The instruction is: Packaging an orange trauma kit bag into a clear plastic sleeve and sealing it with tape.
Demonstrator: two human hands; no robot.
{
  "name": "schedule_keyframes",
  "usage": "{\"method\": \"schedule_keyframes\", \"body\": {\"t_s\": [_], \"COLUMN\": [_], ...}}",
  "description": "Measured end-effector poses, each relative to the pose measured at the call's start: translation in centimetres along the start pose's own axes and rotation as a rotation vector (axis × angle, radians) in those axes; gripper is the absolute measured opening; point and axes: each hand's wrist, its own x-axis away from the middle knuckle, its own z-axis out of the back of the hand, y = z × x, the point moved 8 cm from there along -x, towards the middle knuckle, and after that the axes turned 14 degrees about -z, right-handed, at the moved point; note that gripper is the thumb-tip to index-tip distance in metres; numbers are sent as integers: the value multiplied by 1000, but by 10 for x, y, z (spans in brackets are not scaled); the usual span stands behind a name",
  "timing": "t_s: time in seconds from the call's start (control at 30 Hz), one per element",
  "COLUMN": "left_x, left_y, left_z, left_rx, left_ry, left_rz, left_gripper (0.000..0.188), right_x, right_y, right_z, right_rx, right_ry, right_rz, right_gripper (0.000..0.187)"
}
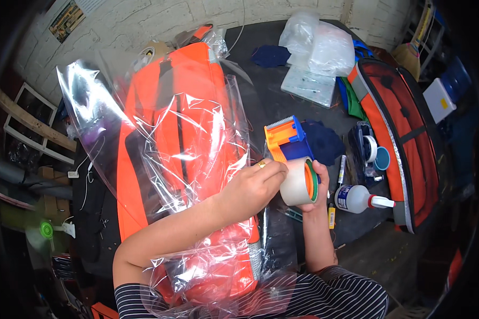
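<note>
My right hand (320,183) grips a tape dispenser (286,137) with an orange and blue body and a toothed metal edge. A wide roll of packing tape (294,187) sits on it, with orange and green rings at its core. My left hand (256,183) has its fingers pinched together against the side of the roll; the exact bit between the fingertips is hidden. Under my left forearm lies a bright orange bag (135,186) with dark straps. Clear, glossy plastic film (85,98) covers much of the bag and spreads past its left side and near end.
On the dark table, a white spray bottle (352,199), a marker (341,169) and a yellow lighter (331,217) lie right of my hands. Farther right stands an orange and black bag (391,143). Folded clear plastic bags (330,50) lie at the back.
</note>
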Motion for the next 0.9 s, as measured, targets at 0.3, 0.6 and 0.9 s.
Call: {"method": "schedule_keyframes", "body": {"t_s": [0.3, 0.6, 0.9], "left_x": [-2, 4, 8], "left_y": [-8, -1, -9], "left_z": [4, 0, 0], "left_rx": [210, 52, 66], "left_ry": [46, 1, 126], "left_rz": [72, 57, 143], "left_gripper": [18, 19, 15], "right_x": [1, 3, 1], "right_y": [-6, 4, 10], "right_z": [0, -1, -3], "right_rx": [17, 7, -45], "right_ry": [78, -7, 54], "right_rz": [20, 4, 16], "right_gripper": [40, 37, 36]}}
